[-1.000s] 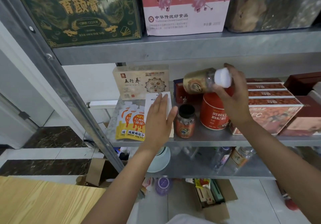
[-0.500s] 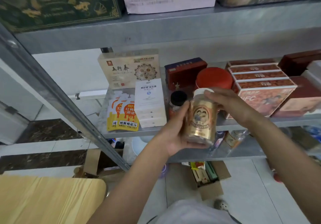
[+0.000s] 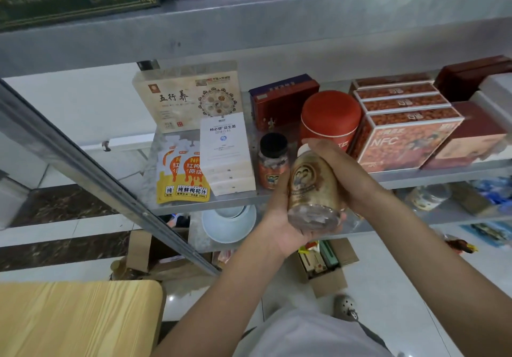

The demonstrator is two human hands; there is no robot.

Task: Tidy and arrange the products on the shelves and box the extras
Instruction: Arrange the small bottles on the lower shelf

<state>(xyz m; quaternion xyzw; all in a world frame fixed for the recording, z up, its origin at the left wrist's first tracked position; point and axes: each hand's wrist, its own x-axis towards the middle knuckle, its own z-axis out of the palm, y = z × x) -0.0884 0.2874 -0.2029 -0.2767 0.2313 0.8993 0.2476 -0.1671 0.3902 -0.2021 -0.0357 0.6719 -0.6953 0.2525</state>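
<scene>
Left hand (image 3: 277,223) is cupped under the gold jar (image 3: 311,187) base, right hand (image 3: 349,173) is wrapped round its upper part. Jar is held tilted at frame centre, before the shelf (image 3: 443,176) edge, beside the black-lidded jar (image 3: 273,159).

I read "NFC" on the red box (image 3: 393,143), "五行养" on the tan box (image 3: 182,98), maybe "纯鲜枸杞汁" on the pouch (image 3: 191,179).

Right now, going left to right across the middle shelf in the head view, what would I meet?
Orange-and-yellow juice pouches → stacked flat white cardboard boxes → small black-lidded jar → round red tin → orange NFC carton.
</scene>
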